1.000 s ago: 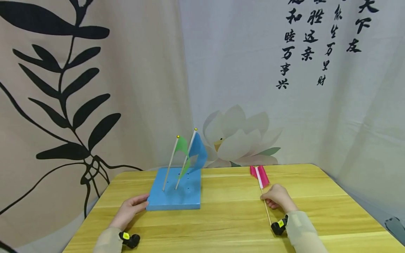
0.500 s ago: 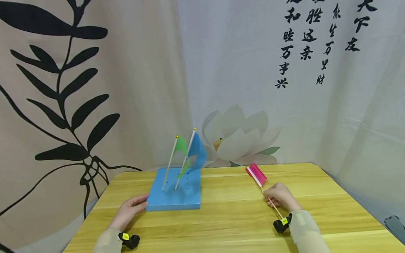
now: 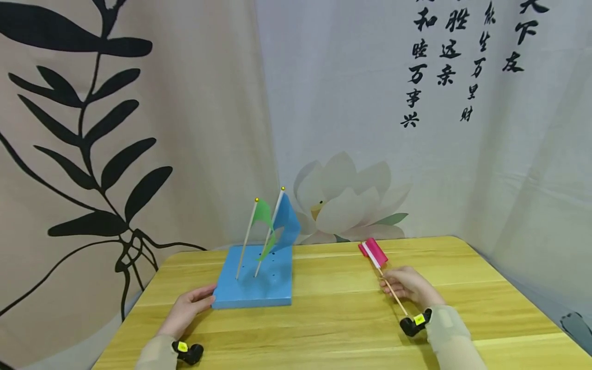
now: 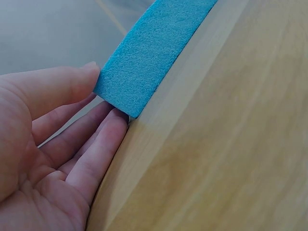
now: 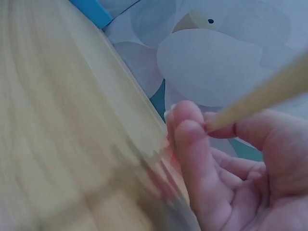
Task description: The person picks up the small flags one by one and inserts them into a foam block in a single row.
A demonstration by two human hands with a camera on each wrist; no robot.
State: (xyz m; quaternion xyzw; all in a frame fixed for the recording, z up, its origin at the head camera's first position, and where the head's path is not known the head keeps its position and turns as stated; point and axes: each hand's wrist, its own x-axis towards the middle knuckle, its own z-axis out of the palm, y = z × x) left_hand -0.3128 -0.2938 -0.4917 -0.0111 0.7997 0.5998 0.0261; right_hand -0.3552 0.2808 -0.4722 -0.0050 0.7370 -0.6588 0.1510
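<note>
While calligraphy hangs behind, right hand pinches pink flag.

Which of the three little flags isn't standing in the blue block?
The pink flag. The right hand pinches its stick above the table, while the green flag and blue flag stand planted in the blue foam block.

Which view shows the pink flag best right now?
The head view: the whole pink flag and its stick show, pinched by the right hand. The right wrist view shows only a blurred stick section at the fingertips. The left wrist view shows none.
</note>
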